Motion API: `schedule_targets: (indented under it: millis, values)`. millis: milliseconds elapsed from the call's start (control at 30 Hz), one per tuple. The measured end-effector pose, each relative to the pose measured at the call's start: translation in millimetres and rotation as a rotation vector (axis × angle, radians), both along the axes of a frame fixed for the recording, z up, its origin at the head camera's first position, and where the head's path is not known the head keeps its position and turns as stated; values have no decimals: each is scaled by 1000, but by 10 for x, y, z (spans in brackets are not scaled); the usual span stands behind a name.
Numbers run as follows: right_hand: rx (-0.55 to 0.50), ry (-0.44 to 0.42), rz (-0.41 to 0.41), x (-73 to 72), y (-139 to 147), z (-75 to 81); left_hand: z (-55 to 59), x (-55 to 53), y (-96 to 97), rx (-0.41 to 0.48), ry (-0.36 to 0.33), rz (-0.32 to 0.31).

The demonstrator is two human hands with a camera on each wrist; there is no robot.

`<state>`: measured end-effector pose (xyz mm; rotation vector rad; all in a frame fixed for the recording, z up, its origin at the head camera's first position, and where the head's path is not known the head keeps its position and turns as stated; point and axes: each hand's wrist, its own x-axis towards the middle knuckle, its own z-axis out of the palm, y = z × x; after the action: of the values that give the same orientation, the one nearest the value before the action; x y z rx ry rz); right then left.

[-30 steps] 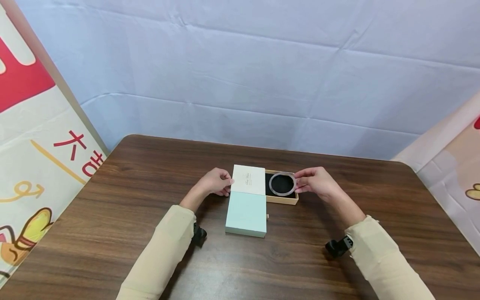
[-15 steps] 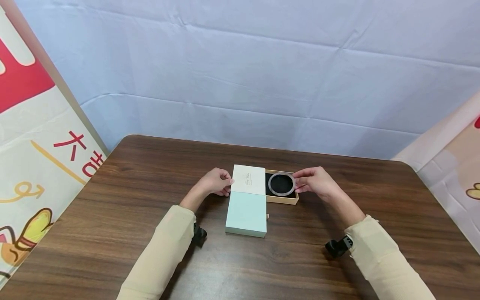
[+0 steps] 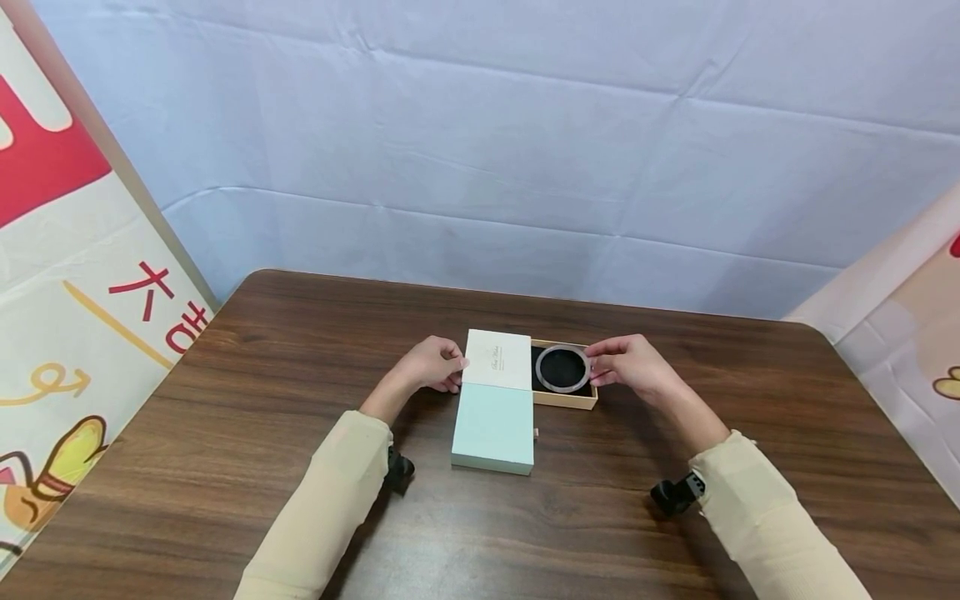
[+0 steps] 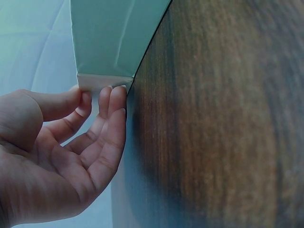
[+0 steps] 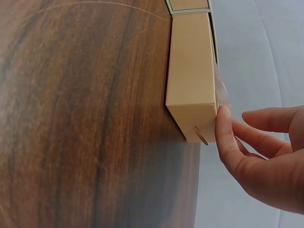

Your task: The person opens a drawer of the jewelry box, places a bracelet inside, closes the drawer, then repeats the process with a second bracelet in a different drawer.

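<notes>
A white, printed panel [image 3: 497, 358] and a mint-green panel [image 3: 492, 423] form the top of a gift box on the table. A cardboard drawer [image 3: 566, 401] with black lining sticks out from its right side. In it lies a pale translucent bangle [image 3: 542, 379], its rim showing just above the drawer edge [image 5: 222, 92] in the right wrist view. My left hand [image 3: 431, 363] touches the white end of the box with thumb and fingertips. My right hand [image 3: 633, 365] touches the bangle's right side with its fingertips, the thumb apart from them in the right wrist view.
The box stands on a dark wood-grain table [image 3: 600, 533]. A small tab [image 3: 536, 432] shows at the right of the mint part, and a looped tab [image 5: 201, 136] hangs from the drawer's end. Pale cloth [image 3: 480, 167] hangs behind; a printed banner [image 3: 82, 333] hangs at the left.
The bangle has shifted slightly left within the drawer, with my right fingertips following it a little. My left hand and the box have stayed in place.
</notes>
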<state>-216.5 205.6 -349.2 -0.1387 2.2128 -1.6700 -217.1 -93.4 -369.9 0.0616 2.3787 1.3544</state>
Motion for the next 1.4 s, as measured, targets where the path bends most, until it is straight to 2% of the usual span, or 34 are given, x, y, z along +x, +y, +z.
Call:
schedule_targets:
  millis: [867, 1067, 1400]
  values:
    - [-6, -27, -6, 1, -17, 44, 13, -24, -19, 11, -11, -10]
    - [-11, -11, -14, -15, 31, 68, 14, -23, -13, 18, -21, -11]
    - [64, 7, -11, -9, 163, 111, -5, -12, -10, 24, -19, -13]
